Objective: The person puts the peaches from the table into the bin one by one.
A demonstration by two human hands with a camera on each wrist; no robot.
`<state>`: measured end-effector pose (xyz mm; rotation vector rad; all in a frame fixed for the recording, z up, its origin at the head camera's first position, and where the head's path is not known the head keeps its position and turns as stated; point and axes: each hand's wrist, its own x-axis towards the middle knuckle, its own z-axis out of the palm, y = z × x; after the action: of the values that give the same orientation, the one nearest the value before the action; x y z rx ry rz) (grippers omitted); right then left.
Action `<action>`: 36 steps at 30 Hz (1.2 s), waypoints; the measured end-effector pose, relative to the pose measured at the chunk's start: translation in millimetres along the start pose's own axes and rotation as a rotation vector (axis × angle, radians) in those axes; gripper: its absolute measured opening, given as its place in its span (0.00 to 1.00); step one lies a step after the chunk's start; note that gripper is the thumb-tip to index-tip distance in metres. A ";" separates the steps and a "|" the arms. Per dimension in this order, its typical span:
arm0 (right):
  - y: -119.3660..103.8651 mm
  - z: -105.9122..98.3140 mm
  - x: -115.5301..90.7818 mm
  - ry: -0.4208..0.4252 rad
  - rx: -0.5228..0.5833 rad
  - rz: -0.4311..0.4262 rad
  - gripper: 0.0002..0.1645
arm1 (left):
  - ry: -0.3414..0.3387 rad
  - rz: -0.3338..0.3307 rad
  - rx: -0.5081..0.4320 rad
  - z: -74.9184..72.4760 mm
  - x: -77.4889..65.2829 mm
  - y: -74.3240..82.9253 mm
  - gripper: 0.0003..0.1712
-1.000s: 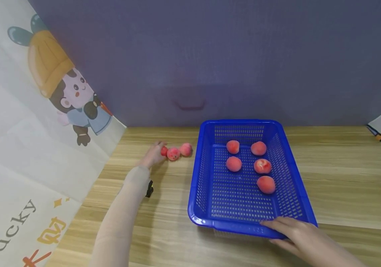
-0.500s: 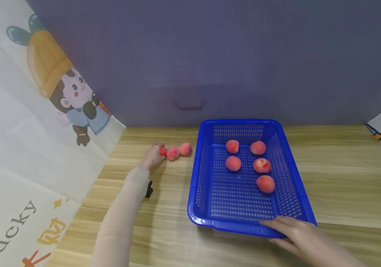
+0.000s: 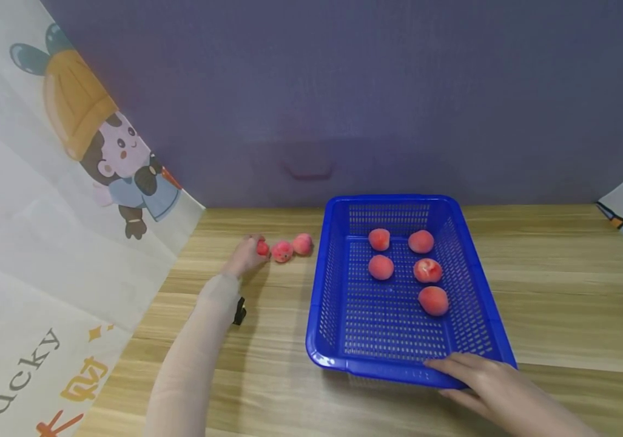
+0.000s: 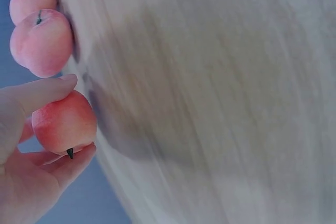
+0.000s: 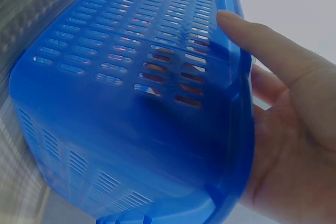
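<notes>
At the far left a printed curtain (image 3: pixel 43 200) hangs beside the desk (image 3: pixel 562 291). The left hand (image 3: pixel 244 257) reaches across the wood, its fingers (image 4: pixel 44 90) curled round a peach (image 3: pixel 262 247); the wrist view shows thumb and fingertips pinching it. Since a second ago this hand has drawn slightly back toward the curtain, so the held peach now sits apart from the two loose peaches (image 3: pixel 292 247), which stay on the desk just left of the blue basket (image 3: pixel 322 291). Five peaches (image 3: pixel 380 267) lie inside the basket in the same places as before. At the near right edge the right hand (image 3: pixel 486 379) keeps its grasp on the basket rim, thumb over the top and fingers under, unchanged
</notes>
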<state>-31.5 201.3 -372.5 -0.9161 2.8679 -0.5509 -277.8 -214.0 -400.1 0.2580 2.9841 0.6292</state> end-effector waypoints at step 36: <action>0.1 1.2 -2.8 0.068 -0.027 -0.044 0.20 | 0.001 0.099 0.054 -39.3 -17.8 60.7 0.32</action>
<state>-29.1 202.6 -373.8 -0.9856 2.9288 -0.5595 -255.8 -178.0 -338.8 0.4121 3.0081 0.5580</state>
